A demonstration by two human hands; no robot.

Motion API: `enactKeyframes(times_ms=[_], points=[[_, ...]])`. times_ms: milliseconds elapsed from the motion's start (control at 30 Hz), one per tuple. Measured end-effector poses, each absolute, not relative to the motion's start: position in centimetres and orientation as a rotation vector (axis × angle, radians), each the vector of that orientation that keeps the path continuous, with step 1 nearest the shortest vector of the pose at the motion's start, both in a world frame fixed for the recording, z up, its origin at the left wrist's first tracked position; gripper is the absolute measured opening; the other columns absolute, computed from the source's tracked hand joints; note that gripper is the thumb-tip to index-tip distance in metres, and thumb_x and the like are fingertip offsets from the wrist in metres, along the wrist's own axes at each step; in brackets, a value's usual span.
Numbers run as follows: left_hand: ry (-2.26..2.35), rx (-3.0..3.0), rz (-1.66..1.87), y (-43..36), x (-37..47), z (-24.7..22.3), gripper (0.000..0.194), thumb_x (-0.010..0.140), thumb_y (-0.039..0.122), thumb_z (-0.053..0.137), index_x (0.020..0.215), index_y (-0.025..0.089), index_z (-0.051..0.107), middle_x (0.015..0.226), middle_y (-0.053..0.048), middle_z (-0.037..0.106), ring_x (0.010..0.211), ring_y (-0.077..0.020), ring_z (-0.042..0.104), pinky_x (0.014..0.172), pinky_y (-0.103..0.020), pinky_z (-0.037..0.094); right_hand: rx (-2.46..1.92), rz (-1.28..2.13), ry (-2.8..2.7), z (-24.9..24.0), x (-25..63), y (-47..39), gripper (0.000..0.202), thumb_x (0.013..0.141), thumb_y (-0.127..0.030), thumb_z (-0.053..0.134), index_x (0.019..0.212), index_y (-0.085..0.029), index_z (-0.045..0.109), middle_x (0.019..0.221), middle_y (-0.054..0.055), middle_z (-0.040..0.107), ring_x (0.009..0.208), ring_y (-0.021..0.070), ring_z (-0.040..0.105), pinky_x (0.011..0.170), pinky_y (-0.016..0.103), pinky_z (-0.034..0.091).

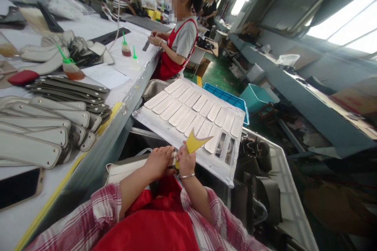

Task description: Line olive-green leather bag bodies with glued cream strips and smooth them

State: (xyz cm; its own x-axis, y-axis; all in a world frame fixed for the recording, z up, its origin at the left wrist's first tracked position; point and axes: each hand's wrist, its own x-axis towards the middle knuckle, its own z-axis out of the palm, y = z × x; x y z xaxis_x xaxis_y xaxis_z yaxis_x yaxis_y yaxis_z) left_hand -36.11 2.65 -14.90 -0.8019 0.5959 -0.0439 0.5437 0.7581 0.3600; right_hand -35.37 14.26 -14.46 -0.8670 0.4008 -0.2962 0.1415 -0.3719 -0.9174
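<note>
My right hand [187,161], with a bracelet at the wrist, is closed around a flat yellow tool [196,142] whose wide end has a curved notch and two points. Just beside it, my left hand [159,161] has its fingers bent down over a white, dark-edged bag-like piece [128,170] at my lap. What lies under those fingers is mostly hidden. Beyond both hands is a tilted board [212,164] wrapped in white, bearing rows of white round-ended strips [184,119]. Near its right corner a few dark slots show.
On the left table lie stacked white straps [35,141], dark straps [70,92], a phone [20,188] and green-tipped glue bottles [72,70]. A co-worker in a red apron [172,55] works beyond the board. At right are a blue crate [226,96] and a white-rimmed bin [282,164] holding dark bags.
</note>
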Motion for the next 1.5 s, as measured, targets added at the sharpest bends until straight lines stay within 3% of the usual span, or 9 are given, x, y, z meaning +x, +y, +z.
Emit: enactKeyframes(times_ms=[200, 433, 633, 767, 967, 1100, 1233, 1367, 1500], points=[[2.713, 0.933, 0.419, 2.3, -35.9, -14.6, 0.097, 0.060, 0.057, 0.062, 0.137, 0.012, 0.024, 0.140, -0.015, 0.032, 0.126, -0.0269, 0.033, 0.102, -0.040, 0.026, -0.900, 2.321, -1.406, -14.1, -32.1, 19.5, 0.040, 0.057, -0.036, 0.061, 0.088, -0.021, 0.041, 0.054, -0.011, 0.033, 0.042, 0.0046, 0.031, 0.042, 0.020, 0.030], [2.773, 0.835, 0.190, 3.9, -34.8, -14.0, 0.091, 0.068, 0.063, 0.051, 0.137, 0.011, 0.023, 0.141, -0.019, 0.027, 0.130, -0.0304, 0.026, 0.104, -0.053, 0.013, -1.083, 2.505, -1.372, -18.7, -25.6, 21.1, 0.034, 0.053, -0.025, 0.061, 0.079, -0.020, 0.040, 0.046, -0.012, 0.037, 0.037, 0.0053, 0.034, 0.038, 0.020, 0.031], [2.650, 0.636, 0.342, 5.0, -36.1, -13.9, 0.075, 0.073, 0.060, 0.047, 0.133, 0.018, 0.033, 0.138, -0.015, 0.036, 0.126, -0.0282, 0.035, 0.101, -0.042, 0.027, -1.074, 2.737, -1.393, -20.8, -23.9, 20.4, 0.024, 0.054, -0.021, 0.060, 0.071, -0.018, 0.044, 0.044, -0.010, 0.039, 0.035, 0.0060, 0.034, 0.035, 0.021, 0.030], [2.610, 0.641, 0.330, 5.4, -37.0, -13.6, 0.073, 0.073, 0.057, 0.049, 0.131, 0.015, 0.035, 0.135, -0.013, 0.041, 0.122, -0.0287, 0.040, 0.097, -0.037, 0.033, -1.028, 2.843, -1.382, -21.0, -23.7, 20.2, 0.018, 0.058, -0.020, 0.059, 0.068, -0.018, 0.044, 0.043, -0.009, 0.039, 0.034, 0.0070, 0.036, 0.035, 0.022, 0.031], [2.638, 0.639, 0.395, 5.8, -37.2, -13.4, 0.065, 0.074, 0.051, 0.051, 0.127, 0.016, 0.041, 0.128, -0.012, 0.049, 0.116, -0.0265, 0.047, 0.096, -0.036, 0.036, -0.989, 2.974, -1.321, -19.8, -23.8, 21.0, 0.017, 0.070, -0.027, 0.054, 0.066, -0.019, 0.040, 0.046, -0.008, 0.039, 0.035, 0.0065, 0.036, 0.035, 0.021, 0.031], [2.796, 0.691, 0.533, 6.0, -35.6, -13.3, 0.063, 0.075, 0.045, 0.052, 0.127, 0.013, 0.039, 0.131, -0.011, 0.045, 0.120, -0.0224, 0.041, 0.102, -0.034, 0.030, -0.973, 2.984, -1.344, -19.0, -23.6, 22.0, 0.014, 0.074, -0.028, 0.050, 0.068, -0.017, 0.043, 0.048, -0.006, 0.044, 0.036, 0.0073, 0.040, 0.037, 0.022, 0.036], [3.023, 0.802, 0.664, 6.5, -32.8, -13.2, 0.028, 0.082, 0.034, 0.045, 0.099, 0.017, 0.057, 0.109, -0.009, 0.056, 0.107, -0.0225, 0.049, 0.097, -0.039, 0.033, -0.931, 2.922, -1.411, -19.2, -23.6, 22.1, 0.015, 0.069, -0.023, 0.055, 0.060, -0.016, 0.044, 0.044, -0.005, 0.045, 0.036, 0.0081, 0.042, 0.036, 0.023, 0.037], [2.956, 0.723, 0.675, 6.9, -31.6, -13.5, 0.022, 0.082, 0.032, 0.044, 0.083, 0.016, 0.058, 0.086, -0.007, 0.056, 0.084, -0.0204, 0.054, 0.081, -0.035, 0.043, -0.852, 2.860, -1.406, -19.6, -24.7, 21.1, 0.019, 0.061, -0.023, 0.063, 0.062, -0.016, 0.046, 0.044, -0.008, 0.045, 0.035, 0.0071, 0.040, 0.036, 0.022, 0.037], [2.880, 0.677, 0.646, 7.1, -32.4, -13.6, 0.019, 0.077, 0.035, 0.052, 0.079, 0.016, 0.058, 0.080, -0.004, 0.053, 0.074, -0.0165, 0.053, 0.071, -0.028, 0.044, -0.776, 2.872, -1.360, -19.7, -26.6, 20.0, 0.027, 0.057, -0.030, 0.070, 0.065, -0.017, 0.048, 0.044, -0.008, 0.046, 0.037, 0.0077, 0.042, 0.038, 0.023, 0.039]])
